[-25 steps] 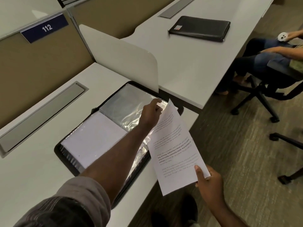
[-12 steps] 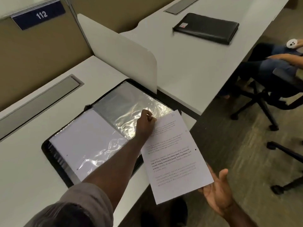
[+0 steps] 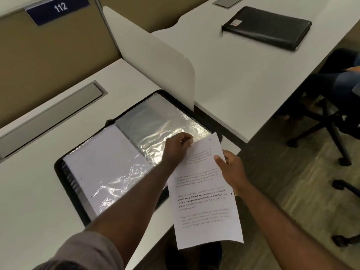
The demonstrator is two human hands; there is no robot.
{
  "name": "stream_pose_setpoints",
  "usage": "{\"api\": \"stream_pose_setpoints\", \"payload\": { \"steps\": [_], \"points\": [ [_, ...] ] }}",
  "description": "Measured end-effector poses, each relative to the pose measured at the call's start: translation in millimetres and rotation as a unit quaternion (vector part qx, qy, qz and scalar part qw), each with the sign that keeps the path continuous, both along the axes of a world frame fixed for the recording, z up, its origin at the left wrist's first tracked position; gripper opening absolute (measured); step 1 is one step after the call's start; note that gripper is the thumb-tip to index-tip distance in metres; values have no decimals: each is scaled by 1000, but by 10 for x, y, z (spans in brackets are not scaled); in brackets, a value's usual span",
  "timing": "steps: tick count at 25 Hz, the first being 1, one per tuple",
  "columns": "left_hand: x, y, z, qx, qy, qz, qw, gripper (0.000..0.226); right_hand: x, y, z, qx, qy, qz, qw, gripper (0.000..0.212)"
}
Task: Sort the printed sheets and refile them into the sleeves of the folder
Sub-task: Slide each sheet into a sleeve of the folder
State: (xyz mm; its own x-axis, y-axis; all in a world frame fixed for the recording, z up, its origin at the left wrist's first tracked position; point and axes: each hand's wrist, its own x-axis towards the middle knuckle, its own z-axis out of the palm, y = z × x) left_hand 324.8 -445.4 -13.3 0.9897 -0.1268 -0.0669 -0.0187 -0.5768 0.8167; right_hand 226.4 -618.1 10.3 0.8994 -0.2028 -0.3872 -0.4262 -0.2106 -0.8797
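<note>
While both hands [image 3: 180, 142] [image 3: 230, 168] pinch the white printed sheet [image 3: 204, 191], the clear empty sleeve [image 3: 155, 129] at eleven o'clock awaits filling.

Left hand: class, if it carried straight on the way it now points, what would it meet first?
Probably the shiny empty sleeve of the open folder, just beyond the left hand, which grips the printed sheet; depth is unclear.

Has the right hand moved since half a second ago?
Yes. The right hand has come up from below the printed sheet and now grips its right edge, nearer the open folder.
</note>
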Motion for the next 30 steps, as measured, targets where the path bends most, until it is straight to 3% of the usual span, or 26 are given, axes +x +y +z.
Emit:
{"api": "stream_pose_setpoints", "payload": {
  "steps": [4,8,17,30],
  "points": [
    [95,-50,218,27,-67,3,997,12,-3,230,117,-236,-83,101,963,19],
    [111,-35,352,54,-93,-14,994,15,-6,396,180,-339,-93,152,924,26],
    [121,72,390,76,-106,43,991,18,346,467,396,-461,-51,146,874,29],
    [-3,-121,326,110,-190,26,975,7,522,588,482,-519,-18,258,815,19]
  ]
}}
